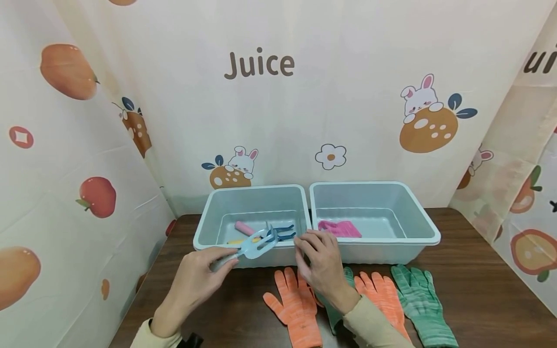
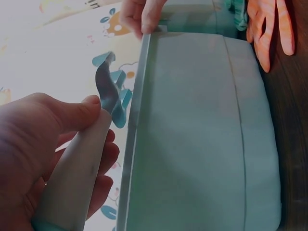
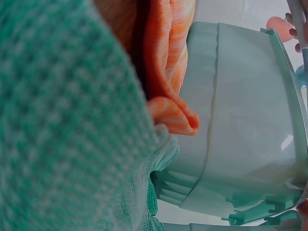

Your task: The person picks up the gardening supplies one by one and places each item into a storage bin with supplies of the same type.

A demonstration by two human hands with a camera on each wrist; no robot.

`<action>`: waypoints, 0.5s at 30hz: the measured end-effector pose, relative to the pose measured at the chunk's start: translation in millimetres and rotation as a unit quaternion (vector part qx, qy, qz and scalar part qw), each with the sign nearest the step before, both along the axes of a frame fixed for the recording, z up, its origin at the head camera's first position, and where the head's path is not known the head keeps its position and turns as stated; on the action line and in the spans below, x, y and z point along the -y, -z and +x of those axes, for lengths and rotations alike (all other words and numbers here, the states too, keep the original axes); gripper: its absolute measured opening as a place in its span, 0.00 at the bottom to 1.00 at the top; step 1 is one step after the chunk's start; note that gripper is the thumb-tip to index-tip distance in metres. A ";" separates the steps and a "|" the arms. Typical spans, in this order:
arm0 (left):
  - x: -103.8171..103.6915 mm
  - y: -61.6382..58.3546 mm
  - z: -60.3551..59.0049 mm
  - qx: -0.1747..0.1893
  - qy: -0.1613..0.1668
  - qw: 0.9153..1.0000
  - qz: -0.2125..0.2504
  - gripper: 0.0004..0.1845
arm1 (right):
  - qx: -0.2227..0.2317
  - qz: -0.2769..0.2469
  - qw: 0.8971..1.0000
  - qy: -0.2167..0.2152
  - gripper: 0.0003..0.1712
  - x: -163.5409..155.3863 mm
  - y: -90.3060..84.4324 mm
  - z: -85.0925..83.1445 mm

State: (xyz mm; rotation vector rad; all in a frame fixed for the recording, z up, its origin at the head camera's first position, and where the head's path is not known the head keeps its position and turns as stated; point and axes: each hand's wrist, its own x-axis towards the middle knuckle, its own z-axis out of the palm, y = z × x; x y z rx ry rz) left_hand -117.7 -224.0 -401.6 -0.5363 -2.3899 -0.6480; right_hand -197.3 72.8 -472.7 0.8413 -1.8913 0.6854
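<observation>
My left hand (image 1: 202, 273) grips the pale handle of a light blue hand fork (image 1: 252, 249), its wide tines pointing right over the front rim of the left bin (image 1: 252, 189). In the left wrist view, the thumb lies along the handle (image 2: 79, 168) and the fingers wrap beneath it. My right hand (image 1: 319, 261) is at that bin's front right corner, fingers loosely bent and fingertips right at the rim. Inside the left bin lie a pink-handled thing (image 1: 244, 228), a yellow piece and a dark blue pronged thing (image 1: 285, 236).
Beside it stands a second pale bin (image 1: 361, 184) with a pink cloth-like item (image 1: 339, 229) inside. On the dark wooden table (image 1: 230, 314), in front of the bins, lie orange gloves (image 1: 298, 309) and green gloves (image 1: 419, 302). A printed curtain (image 1: 348, 72) hangs behind.
</observation>
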 end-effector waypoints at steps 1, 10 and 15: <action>-0.1 0.6 -0.8 -0.001 -0.002 1.000 -0.002 0.15 | -0.001 0.000 1.000 0.000 0.18 -0.1 0.0 -0.1; -1.5 5.3 -9.3 -0.026 -0.021 0.999 -0.024 0.13 | -0.008 0.003 1.000 0.003 0.17 0.0 0.6 -1.1; -1.5 6.2 -15.1 -0.044 -0.016 0.999 -0.020 0.14 | -0.010 0.003 1.000 0.002 0.16 0.0 0.6 -1.4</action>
